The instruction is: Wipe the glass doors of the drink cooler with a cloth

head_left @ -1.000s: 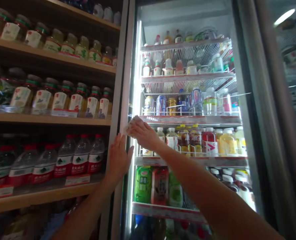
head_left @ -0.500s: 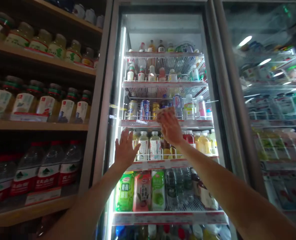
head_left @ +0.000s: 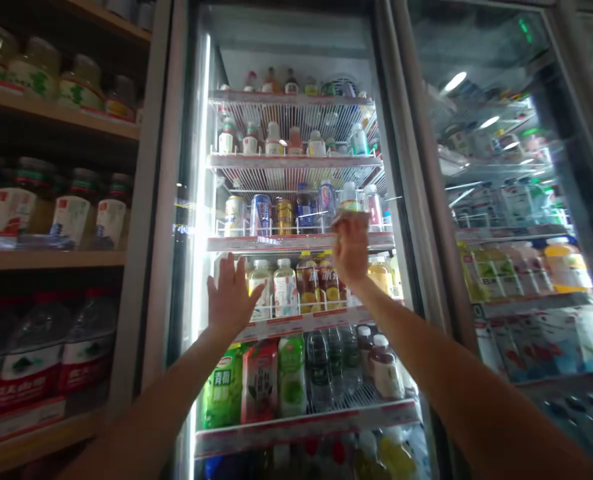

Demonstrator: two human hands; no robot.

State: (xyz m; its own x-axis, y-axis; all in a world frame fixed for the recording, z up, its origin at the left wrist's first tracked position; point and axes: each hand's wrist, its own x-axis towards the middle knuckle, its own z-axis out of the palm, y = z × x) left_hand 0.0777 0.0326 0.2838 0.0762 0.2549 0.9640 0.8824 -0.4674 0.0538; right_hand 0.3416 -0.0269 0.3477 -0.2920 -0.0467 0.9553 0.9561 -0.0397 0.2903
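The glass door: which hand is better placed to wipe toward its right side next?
Probably the right hand: it has what looks like a cloth and is nearer that side. The left hand is spread, with nothing visible in it, farther left.

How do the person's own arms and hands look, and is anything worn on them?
The left hand and right hand are ungloved; the forearms are bare, with no sleeve, watch or bracelet in view. The right hand is too blurred for finer details.
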